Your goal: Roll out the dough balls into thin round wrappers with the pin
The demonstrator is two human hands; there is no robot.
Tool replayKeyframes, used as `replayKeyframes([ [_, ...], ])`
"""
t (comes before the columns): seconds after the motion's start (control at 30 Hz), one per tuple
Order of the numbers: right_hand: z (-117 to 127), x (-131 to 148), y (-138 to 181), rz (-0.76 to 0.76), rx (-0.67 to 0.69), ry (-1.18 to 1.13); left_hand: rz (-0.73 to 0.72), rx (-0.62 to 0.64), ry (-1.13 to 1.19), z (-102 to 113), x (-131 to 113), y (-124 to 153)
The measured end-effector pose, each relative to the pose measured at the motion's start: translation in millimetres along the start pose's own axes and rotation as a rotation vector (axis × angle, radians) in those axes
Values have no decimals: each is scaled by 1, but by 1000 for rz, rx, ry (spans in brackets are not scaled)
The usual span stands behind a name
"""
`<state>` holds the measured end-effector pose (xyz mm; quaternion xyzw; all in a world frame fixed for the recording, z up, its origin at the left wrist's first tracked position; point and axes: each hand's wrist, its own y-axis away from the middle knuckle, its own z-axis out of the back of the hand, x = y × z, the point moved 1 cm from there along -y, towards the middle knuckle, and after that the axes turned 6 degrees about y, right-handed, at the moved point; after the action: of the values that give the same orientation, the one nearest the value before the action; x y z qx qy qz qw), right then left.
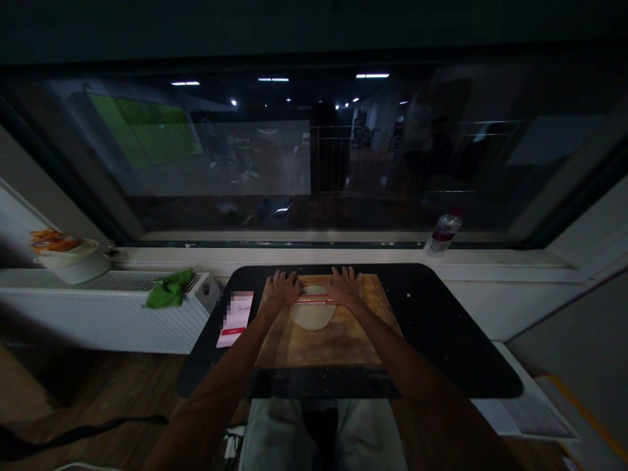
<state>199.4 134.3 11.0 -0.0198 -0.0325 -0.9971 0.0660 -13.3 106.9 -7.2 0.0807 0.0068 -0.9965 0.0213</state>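
Note:
A flat, pale round of dough point(313, 318) lies on a wooden board point(343, 343). Across its upper half runs a slim rolling pin point(313, 300) with red and white on it. My left hand point(282, 288) is over the pin's left end, and my right hand point(345, 286) is over its right end. Fingers of both hands point away from me, with the palms bearing on the pin, so its two ends are hidden. Some dough shows beyond the pin, between my hands.
The board rests on a black table point(436, 340). A lit phone point(237, 319) lies left of it. On the windowsill stands a bottle point(444, 234). A green cloth point(169, 288) and a white tub point(78, 261) are on the radiator point(98, 320) at left. A dark window spans the back.

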Motion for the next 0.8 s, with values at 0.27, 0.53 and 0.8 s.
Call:
replayKeyframes([
  [0.27,1,3,36,8,-91,6,58,-32,22,10,-10,36],
  [0.53,-1,4,55,-13,-156,-9,33,-52,-16,20,-17,61],
  [0.8,6,6,45,11,-174,2,42,-93,8,20,-16,46],
])
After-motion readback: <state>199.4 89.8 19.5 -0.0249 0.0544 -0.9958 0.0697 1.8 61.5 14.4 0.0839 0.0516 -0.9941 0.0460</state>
